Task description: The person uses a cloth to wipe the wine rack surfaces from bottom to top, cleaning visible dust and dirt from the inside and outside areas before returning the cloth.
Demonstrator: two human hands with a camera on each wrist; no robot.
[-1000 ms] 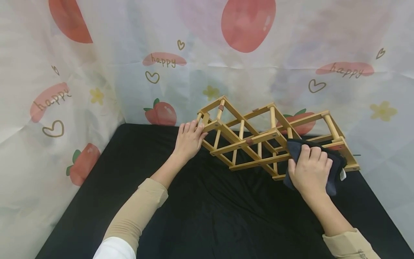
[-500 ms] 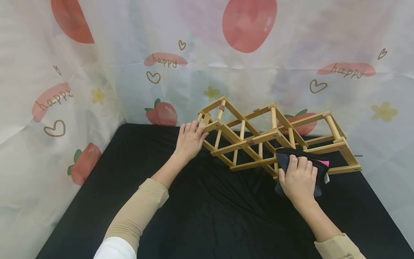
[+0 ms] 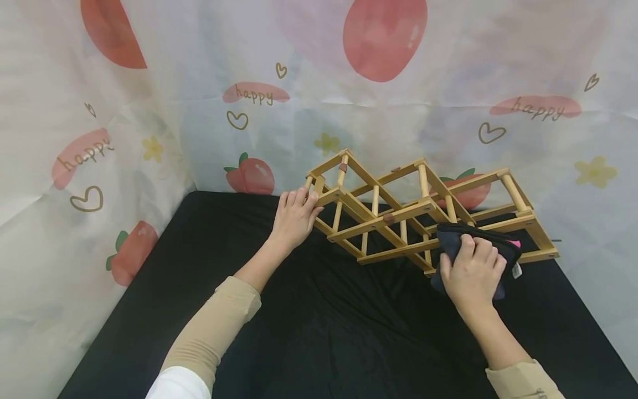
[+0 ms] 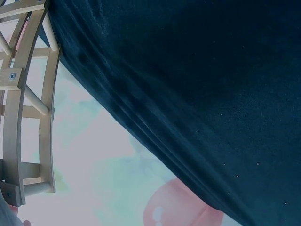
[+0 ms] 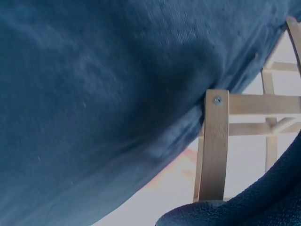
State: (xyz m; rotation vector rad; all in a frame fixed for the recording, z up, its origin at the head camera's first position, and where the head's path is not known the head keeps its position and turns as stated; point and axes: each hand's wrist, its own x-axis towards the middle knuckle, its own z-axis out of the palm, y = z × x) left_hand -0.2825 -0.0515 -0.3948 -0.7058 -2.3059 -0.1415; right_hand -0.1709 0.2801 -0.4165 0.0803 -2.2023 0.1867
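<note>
While the left hand [image 3: 295,219] holds one end of a wooden rack [image 3: 411,210], the right hand [image 3: 472,274] grips a blue cloth [image 3: 447,241]; black fabric [image 3: 339,338] lies below

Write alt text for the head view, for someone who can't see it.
A person's left hand grips one end of a wooden rack; the right hand holds a navy cloth over part of it toward the other end. Below is a black surface; behind hangs a curtain printed with red fruit.
</note>
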